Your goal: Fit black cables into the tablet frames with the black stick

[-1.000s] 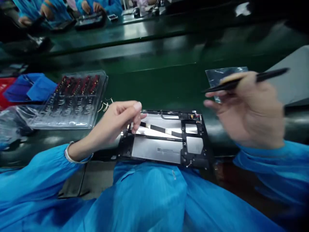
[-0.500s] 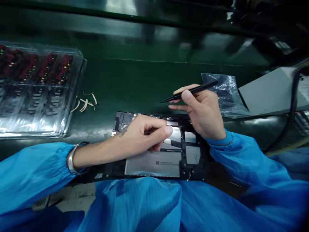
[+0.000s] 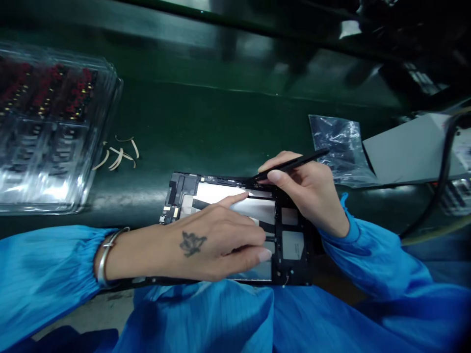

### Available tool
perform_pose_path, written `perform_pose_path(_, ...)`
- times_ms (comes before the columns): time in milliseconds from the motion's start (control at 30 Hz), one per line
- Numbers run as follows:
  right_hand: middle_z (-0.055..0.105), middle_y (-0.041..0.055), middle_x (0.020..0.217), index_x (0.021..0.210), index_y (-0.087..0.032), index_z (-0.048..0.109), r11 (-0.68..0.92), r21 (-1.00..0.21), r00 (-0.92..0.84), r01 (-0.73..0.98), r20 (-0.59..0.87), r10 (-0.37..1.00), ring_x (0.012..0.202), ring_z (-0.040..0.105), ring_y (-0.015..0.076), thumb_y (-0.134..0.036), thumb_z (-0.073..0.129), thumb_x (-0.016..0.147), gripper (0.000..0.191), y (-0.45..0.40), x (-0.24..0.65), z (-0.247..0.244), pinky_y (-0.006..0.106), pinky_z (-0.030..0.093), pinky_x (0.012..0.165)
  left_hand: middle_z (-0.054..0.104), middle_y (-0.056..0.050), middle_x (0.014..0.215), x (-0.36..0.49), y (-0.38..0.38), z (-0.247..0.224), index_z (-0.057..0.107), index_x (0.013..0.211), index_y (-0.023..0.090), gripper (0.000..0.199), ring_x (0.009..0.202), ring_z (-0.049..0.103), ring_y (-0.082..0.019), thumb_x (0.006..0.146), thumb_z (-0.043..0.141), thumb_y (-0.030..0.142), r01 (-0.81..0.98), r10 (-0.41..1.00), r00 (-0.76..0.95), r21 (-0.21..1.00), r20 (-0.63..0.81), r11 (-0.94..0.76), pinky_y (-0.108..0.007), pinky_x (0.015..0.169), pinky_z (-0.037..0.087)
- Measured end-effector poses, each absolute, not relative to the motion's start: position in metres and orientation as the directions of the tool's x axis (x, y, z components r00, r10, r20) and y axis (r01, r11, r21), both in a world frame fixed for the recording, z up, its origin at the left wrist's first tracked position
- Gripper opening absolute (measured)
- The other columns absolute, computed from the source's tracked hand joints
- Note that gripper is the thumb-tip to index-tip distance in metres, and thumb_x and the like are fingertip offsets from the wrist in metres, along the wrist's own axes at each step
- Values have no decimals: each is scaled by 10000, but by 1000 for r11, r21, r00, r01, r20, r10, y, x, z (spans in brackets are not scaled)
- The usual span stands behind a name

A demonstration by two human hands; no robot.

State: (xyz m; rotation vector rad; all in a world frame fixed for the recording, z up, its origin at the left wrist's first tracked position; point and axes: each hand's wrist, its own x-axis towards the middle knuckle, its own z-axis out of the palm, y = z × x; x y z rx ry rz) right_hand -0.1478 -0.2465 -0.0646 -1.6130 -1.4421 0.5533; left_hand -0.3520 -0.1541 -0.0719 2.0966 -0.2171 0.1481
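One opened device [image 3: 264, 208] crosswise; right hand [image 3: 309, 191] pinches tool [image 3: 296, 162] pointing leftward; left hand [image 3: 221, 242] half curled, grip unclear.

clear tray [image 3: 104, 95], pale strips [image 3: 117, 159] beside it, plastic bag [image 3: 338, 152], white box [image 3: 408, 147], black cable [image 3: 444, 169]

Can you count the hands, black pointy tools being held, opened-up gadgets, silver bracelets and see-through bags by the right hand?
Hands: 2 (left hand, right hand)
Black pointed tool: 1
Opened device: 1
Silver bracelet: 1
See-through bag: 1
Total: 6
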Motion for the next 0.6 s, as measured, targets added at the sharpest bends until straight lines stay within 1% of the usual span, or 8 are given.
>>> perform_pose_path(167,723,20,928,927,-241,743,62,-784,204,618,237,950,789,695,135,-335,641,943,140,-247,-148,-65,206,571,598,496,80,632,-351,-155,-71,432,690,183,358,541,367,-69,1037,450,270,-238,-86,970,829,226,-506,-425,1250,219)
perform_pose_path(267,719,19,934,941,-239,739,64,-788,202,613,235,951,789,696,132,-343,632,949,149,-247,-147,-67,205,572,598,474,81,634,-351,-155,-71,431,698,181,369,542,371,-65,1050,430,294,-231,-95,972,826,214,-514,-403,1257,200)
perform_pose_path(433,720,14,953,943,-238,732,53,-796,206,602,219,954,826,703,134,-341,632,949,144,-247,-147,-68,205,592,636,474,84,627,-351,-154,-72,446,702,181,366,535,364,-64,1047,439,302,-227,-86,973,833,213,-505,-412,1259,195)
perform_pose_path(600,719,13,938,942,-235,729,66,-787,210,613,243,947,775,695,121,-339,626,953,146,-248,-148,-66,199,574,596,452,86,622,-351,-154,-73,439,701,181,365,527,344,-64,1046,443,302,-231,-88,972,833,217,-503,-393,1260,189)
